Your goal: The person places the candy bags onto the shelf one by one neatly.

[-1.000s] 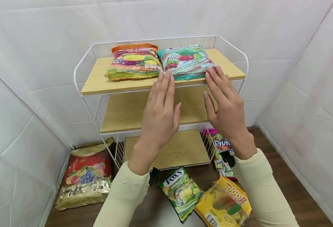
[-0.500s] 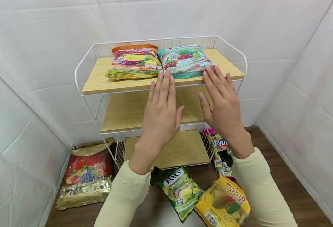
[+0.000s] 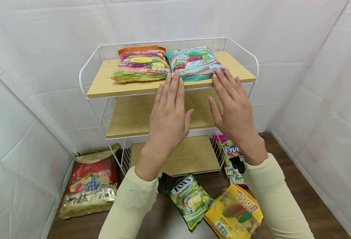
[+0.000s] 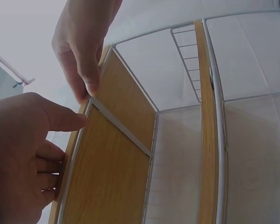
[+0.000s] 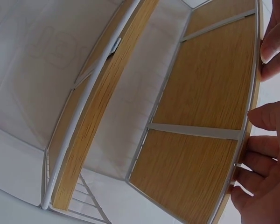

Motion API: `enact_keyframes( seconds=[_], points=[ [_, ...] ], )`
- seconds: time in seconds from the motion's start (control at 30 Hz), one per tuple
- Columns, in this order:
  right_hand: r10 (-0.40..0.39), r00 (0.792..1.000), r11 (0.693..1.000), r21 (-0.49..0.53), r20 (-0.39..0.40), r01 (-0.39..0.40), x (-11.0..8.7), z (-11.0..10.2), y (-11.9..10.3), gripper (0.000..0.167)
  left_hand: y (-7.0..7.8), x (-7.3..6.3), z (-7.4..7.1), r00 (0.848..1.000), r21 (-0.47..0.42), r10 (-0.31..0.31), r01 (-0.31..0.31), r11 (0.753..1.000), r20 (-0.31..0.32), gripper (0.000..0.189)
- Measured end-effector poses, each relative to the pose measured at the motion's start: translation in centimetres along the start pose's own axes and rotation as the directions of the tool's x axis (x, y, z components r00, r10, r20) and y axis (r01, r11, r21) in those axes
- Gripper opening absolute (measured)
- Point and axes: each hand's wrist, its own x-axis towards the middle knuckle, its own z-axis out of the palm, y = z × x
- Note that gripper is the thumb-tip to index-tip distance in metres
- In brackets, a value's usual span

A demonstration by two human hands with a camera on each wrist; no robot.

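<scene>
A teal candy bag (image 3: 193, 63) lies on the top shelf board (image 3: 103, 88), beside an orange and purple candy bag (image 3: 142, 64). My left hand (image 3: 169, 116) reaches up with straight fingers, its fingertips at the teal bag's front left corner. The right hand (image 3: 235, 111) has its fingers extended at that bag's front right corner. Neither hand curls round anything. In the left wrist view, my left hand (image 4: 23, 140) is at the shelf's front edge, thumb below the board. The right wrist view has my right hand (image 5: 266, 163) along that edge too.
The white wire rack (image 3: 87, 66) has two lower boards, the middle shelf (image 3: 127, 119) and the bottom shelf (image 3: 175, 159). On the dark floor lie a red and gold bag (image 3: 91, 186), a green Fox's bag (image 3: 190, 200), a yellow bag (image 3: 235, 212) and a pink-topped bag (image 3: 232, 156).
The right hand has shifted slightly left, and the teal bag's front edge sits a little farther back. My left hand has hardly moved.
</scene>
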Motion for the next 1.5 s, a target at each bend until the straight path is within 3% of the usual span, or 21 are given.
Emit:
enact_keyframes(
  seconds=[0.4, 0.6, 0.97, 1.27, 1.5],
  points=[
    [-0.011, 1.000, 1.000, 0.019, 0.002, 0.011, -0.3, 0.1, 0.2, 0.055, -0.1, -0.1, 0.2, 1.000, 0.019, 0.015, -0.016, 1.000, 0.017, 0.074],
    [-0.063, 0.997, 0.997, 0.048, -0.045, 0.065, -0.7, 0.1, 0.1, 0.051, -0.2, -0.4, 0.4, 0.999, -0.004, 0.032, -0.032, 0.999, -0.014, 0.072],
    [-0.088, 0.990, 0.989, 0.107, -0.106, 0.100, -1.8, -0.3, -0.5, 0.049, -0.3, -1.6, 1.2, 0.993, -0.031, 0.065, -0.068, 0.997, -0.094, 0.071],
    [-0.053, 0.991, 0.977, 0.200, -0.125, 0.077, -3.6, 0.1, -1.6, 0.050, -0.4, -3.5, 2.3, 0.973, -0.138, 0.072, -0.104, 0.985, -0.220, 0.066],
    [-0.020, 0.998, 0.969, 0.245, -0.066, 0.036, -5.7, 0.7, -2.5, 0.044, 0.5, -6.2, 3.4, 0.961, -0.279, 0.025, -0.105, 0.954, -0.276, 0.066]
  ],
)
